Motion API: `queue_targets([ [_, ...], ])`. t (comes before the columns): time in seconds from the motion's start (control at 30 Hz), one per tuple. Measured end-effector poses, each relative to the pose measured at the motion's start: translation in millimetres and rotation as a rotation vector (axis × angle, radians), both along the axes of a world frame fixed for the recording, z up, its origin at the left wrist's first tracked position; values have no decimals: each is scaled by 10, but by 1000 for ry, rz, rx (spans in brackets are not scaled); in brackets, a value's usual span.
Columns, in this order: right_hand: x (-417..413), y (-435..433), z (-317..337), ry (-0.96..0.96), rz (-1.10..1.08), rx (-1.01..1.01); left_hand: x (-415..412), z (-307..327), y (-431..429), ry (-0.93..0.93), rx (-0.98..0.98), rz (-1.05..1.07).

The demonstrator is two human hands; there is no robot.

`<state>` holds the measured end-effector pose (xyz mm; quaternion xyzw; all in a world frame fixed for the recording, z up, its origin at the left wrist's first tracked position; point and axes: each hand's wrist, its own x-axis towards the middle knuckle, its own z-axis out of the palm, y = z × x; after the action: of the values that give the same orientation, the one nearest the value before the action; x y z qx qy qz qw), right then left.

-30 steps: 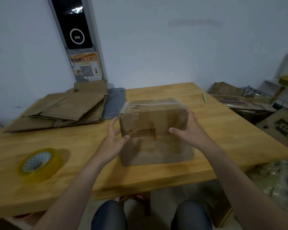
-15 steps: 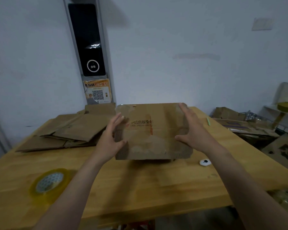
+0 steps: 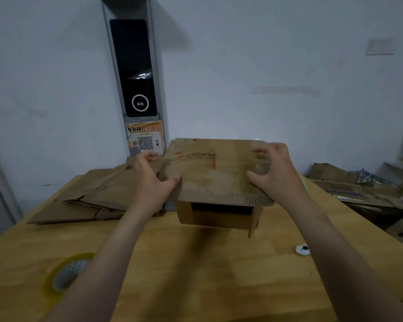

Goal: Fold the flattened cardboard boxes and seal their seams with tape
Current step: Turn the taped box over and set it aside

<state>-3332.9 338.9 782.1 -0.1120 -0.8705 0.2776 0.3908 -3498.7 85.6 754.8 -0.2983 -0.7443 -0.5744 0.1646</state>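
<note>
Holding the cardboard box up clear of the worktop, both hands on it.

Desk: How are the hands set?

Me: My left hand grips the box's left edge, thumb on the near panel, fingers curled round behind. My right hand clamps the right edge the same way, fingers hooked over the top.

Desk: Which step is this?

Me: Turning it over, I'd judge. The end below the near panel gapes open with its flaps loose (one dangles at the box's lower right), so that end wants folding shut and taping.

Desk: And the tape?

Me: The tape roll lies well to the near left of the box. The flattened boxes sit beyond the box's left side. Next I'd need to set the box down open end up, press the flaps flat with one hand, and free the other for the roll.
</note>
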Motion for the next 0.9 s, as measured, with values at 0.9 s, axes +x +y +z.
queue_targets([
  [0.9, -11, -145, -1018, -137, -201, -199, -294, -865, 130, -141, -131, 0],
])
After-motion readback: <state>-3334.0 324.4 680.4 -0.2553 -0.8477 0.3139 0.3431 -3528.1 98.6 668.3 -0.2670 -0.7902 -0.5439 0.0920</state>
